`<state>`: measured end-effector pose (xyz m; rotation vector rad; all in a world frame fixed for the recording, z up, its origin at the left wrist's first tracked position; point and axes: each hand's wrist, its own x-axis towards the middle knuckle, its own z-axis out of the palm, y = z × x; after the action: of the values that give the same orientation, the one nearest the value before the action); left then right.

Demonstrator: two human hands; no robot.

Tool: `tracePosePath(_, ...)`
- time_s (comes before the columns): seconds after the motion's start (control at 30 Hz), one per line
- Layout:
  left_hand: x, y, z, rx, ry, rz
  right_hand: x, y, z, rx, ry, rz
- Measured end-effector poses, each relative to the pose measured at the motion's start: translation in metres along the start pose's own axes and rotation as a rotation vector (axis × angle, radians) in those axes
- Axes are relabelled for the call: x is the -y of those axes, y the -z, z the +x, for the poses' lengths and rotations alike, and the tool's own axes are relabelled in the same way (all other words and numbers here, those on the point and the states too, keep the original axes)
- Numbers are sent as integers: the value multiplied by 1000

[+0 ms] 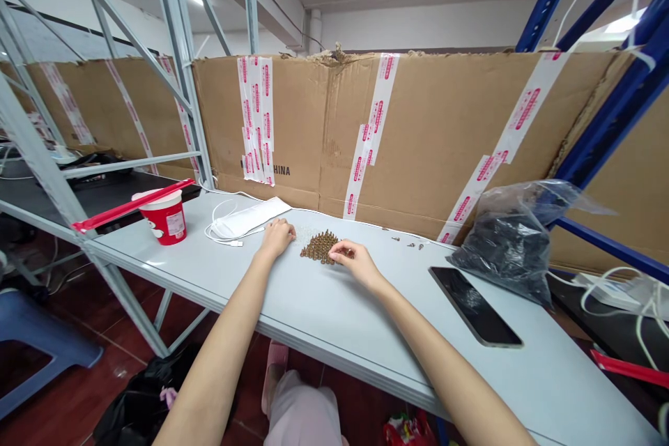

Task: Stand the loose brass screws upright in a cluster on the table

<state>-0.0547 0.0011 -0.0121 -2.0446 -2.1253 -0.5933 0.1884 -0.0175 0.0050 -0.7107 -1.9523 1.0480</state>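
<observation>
A cluster of small brass-coloured pieces, standing close together in rows, covers a patch of the grey tabletop. Over the right side of this cluster is my right hand, thumb and forefinger pinched together; whatever is between them is too small to name. To the cluster's left, my left hand rests low with its fingers curled in, beside some small clear pieces. Its fingertips are partly hidden, so I cannot make out what they hold.
A white power strip with a cable and a red-and-white cup are at the left. To the right lie a black phone, a few small metal bits and a plastic bag of dark material. Cardboard walls the back.
</observation>
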Motion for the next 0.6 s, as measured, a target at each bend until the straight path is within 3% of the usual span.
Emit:
tracePosePath(0.3,0,0,0,-39,-19,-22,3,-4,6,-48,102,-243)
tracePosePath(0.6,-2,5,1,-134,-36,-84,4,-28,21,-1,176,-604)
